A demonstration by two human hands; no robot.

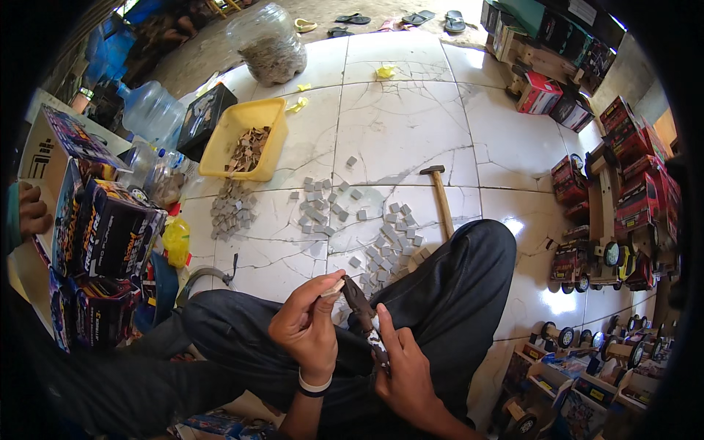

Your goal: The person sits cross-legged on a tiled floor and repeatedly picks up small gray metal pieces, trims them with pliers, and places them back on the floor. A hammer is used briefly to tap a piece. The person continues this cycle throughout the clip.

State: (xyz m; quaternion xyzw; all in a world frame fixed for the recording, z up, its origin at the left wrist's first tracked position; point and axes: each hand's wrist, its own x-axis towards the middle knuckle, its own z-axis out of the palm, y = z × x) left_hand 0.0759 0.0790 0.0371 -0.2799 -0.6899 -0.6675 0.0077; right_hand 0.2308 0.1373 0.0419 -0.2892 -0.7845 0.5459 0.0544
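My left hand (306, 326) pinches a small pale wooden piece (334, 287) between thumb and fingertips, above my crossed legs. My right hand (405, 374) is closed around a dark hand tool that looks like pliers (357, 299), with white patches on its handle. The tool's tip meets the wooden piece or lies right beside it. On the tiles beyond my hands lie many small grey square pieces (315, 209) in loose heaps. A hammer (442, 199) with a wooden handle rests on the floor by my right knee.
A yellow basin (279, 139) of small wood pieces stands at the far left. Toy trucks (616, 191) with wheels are stacked along the right. Printed boxlike pieces (117, 227) stand at left, near another person's hand (33, 211). A cloudy plastic container (268, 44) stands farther back.
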